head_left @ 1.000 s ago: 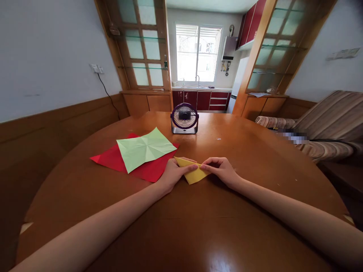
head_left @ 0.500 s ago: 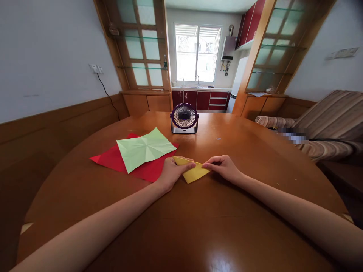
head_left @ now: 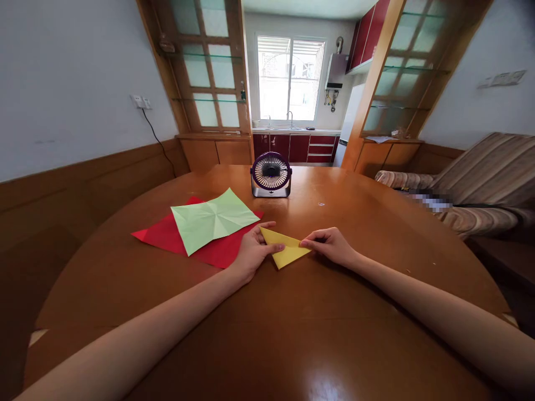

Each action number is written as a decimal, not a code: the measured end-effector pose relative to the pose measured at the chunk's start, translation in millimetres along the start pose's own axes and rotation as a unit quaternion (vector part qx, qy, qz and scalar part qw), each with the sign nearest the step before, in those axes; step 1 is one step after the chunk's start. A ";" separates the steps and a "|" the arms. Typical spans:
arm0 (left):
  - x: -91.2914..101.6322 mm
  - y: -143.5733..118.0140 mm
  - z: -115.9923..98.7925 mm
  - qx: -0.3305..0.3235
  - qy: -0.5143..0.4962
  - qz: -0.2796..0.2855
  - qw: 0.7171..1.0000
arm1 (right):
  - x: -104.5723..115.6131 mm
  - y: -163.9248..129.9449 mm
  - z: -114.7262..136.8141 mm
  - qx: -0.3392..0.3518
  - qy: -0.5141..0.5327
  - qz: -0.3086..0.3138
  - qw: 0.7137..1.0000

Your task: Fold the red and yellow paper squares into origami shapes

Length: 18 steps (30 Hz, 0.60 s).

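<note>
A piece of yellow paper [head_left: 289, 255], folded into a triangle, is held between both hands above the table, one corner pointing towards me. My left hand [head_left: 253, 248] grips its left part, the thumb lying across the front face and a finger stretched out beyond the upper corner. At the right corner, the thumb and fingers of my right hand [head_left: 330, 246] pinch the paper. Left of my left hand lies a creased light green sheet [head_left: 215, 217] on top of red paper [head_left: 217, 253], which shows around its edges.
A small purple desk fan [head_left: 271, 174] stands on the wooden table [head_left: 267, 345] beyond my hands. A tiny pale scrap [head_left: 321, 204] lies right of it. Past the table's right edge is a striped armchair [head_left: 480, 184]; glass-shelved cabinets and a kitchen window are behind.
My left hand has loosened slightly and a finger has straightened past the paper's upper corner. More of the yellow paper's face shows. My right hand keeps its pinch, nearly unmoved.
</note>
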<state>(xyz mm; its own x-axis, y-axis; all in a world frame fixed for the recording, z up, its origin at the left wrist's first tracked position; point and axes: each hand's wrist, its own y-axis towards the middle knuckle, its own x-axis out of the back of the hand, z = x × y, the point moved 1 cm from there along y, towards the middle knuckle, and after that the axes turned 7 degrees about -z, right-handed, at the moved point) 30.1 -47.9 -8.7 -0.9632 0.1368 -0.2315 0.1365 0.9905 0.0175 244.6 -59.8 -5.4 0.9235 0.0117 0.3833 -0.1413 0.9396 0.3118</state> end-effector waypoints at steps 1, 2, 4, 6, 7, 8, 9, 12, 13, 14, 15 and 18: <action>0.6 0.9 1.0 -0.009 0.000 -0.004 1.000 | -0.1 0.5 -1.6 0.000 -0.005 0.000 1.000; 1.8 2.2 1.9 -0.025 0.008 -0.011 1.000 | -0.2 1.0 -3.0 -0.003 -0.011 0.000 1.000; 5.8 5.4 3.0 -0.086 0.059 -0.035 0.994 | -0.5 2.1 -5.0 -0.009 -0.026 -0.002 1.000; 10.5 7.4 1.9 -0.185 0.164 -0.058 0.967 | -1.1 3.1 -5.3 -0.010 -0.046 -0.004 0.999; 12.2 7.3 0.7 -0.237 0.227 -0.060 0.943 | -1.6 3.5 -5.0 -0.008 -0.059 -0.003 0.998; 13.2 6.5 -0.6 -0.279 0.288 -0.048 0.915 | -2.1 3.9 -4.3 -0.002 -0.073 -0.002 0.997; 13.5 5.1 -1.6 -0.309 0.342 -0.023 0.887 | -2.7 4.3 -3.6 0.004 -0.088 0.001 0.996; 11.4 -0.5 -1.6 -0.327 0.433 0.097 0.835 | -4.6 5.8 -1.6 0.020 -0.135 0.011 0.991; 10.5 -1.9 -0.4 -0.318 0.440 0.137 0.828 | -5.0 6.4 -1.1 0.021 -0.146 0.013 0.989; 9.7 -2.8 1.2 -0.307 0.442 0.169 0.825 | -5.4 7.1 -0.8 0.021 -0.155 0.016 0.988; 9.3 -3.0 2.9 -0.295 0.443 0.193 0.824 | -5.7 7.8 -0.5 0.020 -0.161 0.017 0.987; 9.2 -1.1 7.2 -0.273 0.466 0.226 0.811 | -6.4 9.4 0.3 0.022 -0.175 0.015 0.984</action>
<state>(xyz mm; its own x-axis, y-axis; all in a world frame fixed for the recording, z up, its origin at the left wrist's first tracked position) 22.8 -47.9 -17.8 -0.6350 0.1865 0.7497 0.6457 0.6608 0.3826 237.2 -51.1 -4.6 0.7411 -0.0869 0.6658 -0.1889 0.9246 0.3308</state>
